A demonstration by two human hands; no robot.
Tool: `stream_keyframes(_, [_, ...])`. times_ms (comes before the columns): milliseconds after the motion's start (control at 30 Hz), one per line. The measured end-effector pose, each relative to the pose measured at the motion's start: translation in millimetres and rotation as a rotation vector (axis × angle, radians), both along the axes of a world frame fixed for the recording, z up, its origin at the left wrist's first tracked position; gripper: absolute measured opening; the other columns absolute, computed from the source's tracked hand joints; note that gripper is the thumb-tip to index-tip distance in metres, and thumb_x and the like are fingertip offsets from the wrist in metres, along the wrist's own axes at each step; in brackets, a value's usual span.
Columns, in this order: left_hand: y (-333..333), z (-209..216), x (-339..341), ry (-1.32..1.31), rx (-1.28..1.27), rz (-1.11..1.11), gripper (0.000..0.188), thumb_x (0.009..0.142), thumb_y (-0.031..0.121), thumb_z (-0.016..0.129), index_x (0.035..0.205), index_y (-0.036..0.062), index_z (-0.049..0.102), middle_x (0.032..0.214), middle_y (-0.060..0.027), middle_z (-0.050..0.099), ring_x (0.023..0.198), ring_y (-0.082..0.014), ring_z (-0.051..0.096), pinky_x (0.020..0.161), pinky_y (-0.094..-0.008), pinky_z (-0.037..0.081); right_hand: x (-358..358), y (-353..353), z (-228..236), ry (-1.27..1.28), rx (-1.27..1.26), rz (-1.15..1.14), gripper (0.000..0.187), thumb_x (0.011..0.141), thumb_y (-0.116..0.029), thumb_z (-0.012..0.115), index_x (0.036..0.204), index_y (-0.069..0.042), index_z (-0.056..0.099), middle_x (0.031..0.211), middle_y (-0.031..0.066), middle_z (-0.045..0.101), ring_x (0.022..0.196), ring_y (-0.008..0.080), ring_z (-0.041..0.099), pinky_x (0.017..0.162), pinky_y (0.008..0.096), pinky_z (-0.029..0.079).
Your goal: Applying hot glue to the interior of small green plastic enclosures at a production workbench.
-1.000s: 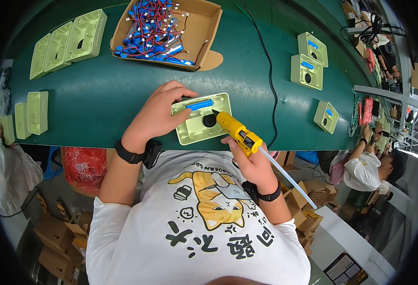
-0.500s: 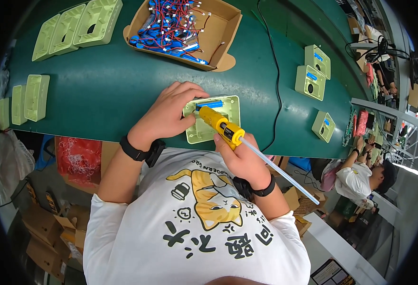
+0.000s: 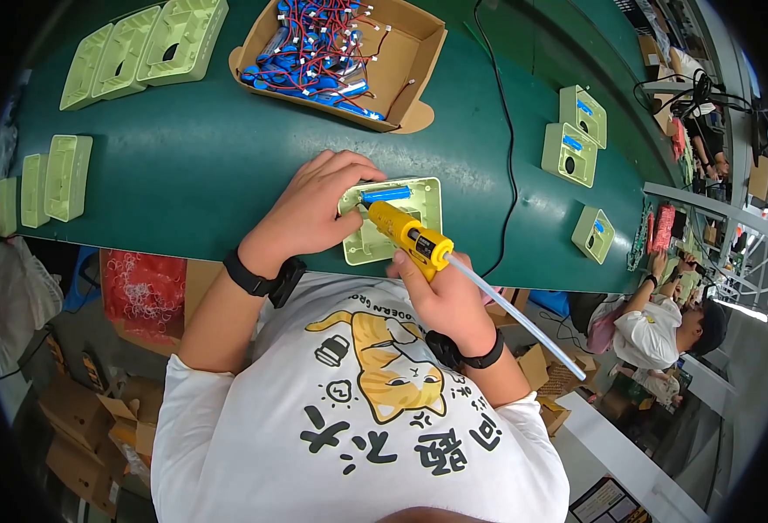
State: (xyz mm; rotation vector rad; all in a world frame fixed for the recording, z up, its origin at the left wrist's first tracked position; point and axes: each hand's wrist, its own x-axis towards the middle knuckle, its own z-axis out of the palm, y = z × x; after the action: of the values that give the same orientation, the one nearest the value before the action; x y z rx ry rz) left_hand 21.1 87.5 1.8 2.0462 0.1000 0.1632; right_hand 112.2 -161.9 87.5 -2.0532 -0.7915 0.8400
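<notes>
Two bare hands meet over one light-green case [image 3: 434, 222] on the green table [image 3: 201, 183], near its front edge; the left hand [image 3: 310, 209] holds the case by its left end, thumb over the left rim and index finger along the far left corner, with the wall between them; a blue cylinder [image 3: 386, 193] lies inside along the far wall, just right of that thumb and index finger, apart from the thumb; the right hand [image 3: 450, 298] is wrapped around the grip of a yellow glue gun [image 3: 410, 237], thumb on its near side, while a pale glue stick [image 3: 523, 315] juts from the gun's rear; the nozzle points at the cylinder's left end, but whether it touches cannot be told; the gun's body covers much of the case's middle and near right part; most of the right fingers are hidden behind the gun and hand, and the left hand's remaining fingertips are hard to make out; the cardboard box [image 3: 408, 70] of wired blue cells beyond is cut off by the upper edge.
</notes>
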Motion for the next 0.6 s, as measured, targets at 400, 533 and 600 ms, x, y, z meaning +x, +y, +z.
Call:
stream_keyframes(400, [-0.8,-0.4,0.9,0.001,0.004,0.003,0.062,0.083,-0.004,0.072,0.144,0.0096,0.076,0.147,-0.0111,0.072,0.142,-0.0382,0.064,0.126,-0.051,0.049,3.6,-8.2,-13.9,0.141,-0.131,-0.073,0.032,0.117,-0.026,0.075,0.109,0.005,0.078,0.081,0.0247,0.076,0.073,0.0496,0.075,0.066,0.0536,0.057])
stream_keyframes(533, [-1.4,0.0,0.5,0.001,0.009,0.014,0.062,0.083,-0.003,0.072,0.144,0.0092,0.077,0.148,-0.0111,0.072,0.143,-0.0378,0.065,0.127,-0.0506,0.048,3.5,-9.4,-13.0,0.027,-0.066,-0.041,0.033,0.117,-0.027,0.076,0.11,0.006,0.079,0.082,0.0262,0.076,0.074,0.0507,0.074,0.066,0.0537,0.057])
stream_keyframes(600, [-1.3,0.3,0.9,0.002,0.007,0.012,0.062,0.083,-0.003,0.072,0.144,0.009,0.077,0.147,-0.0112,0.072,0.143,-0.0377,0.065,0.127,-0.0503,0.049,3.1,-9.3,-11.0,-0.028,-0.054,-0.014,0.033,0.117,-0.027,0.076,0.111,0.005,0.079,0.082,0.0266,0.076,0.074,0.051,0.074,0.066,0.0538,0.057])
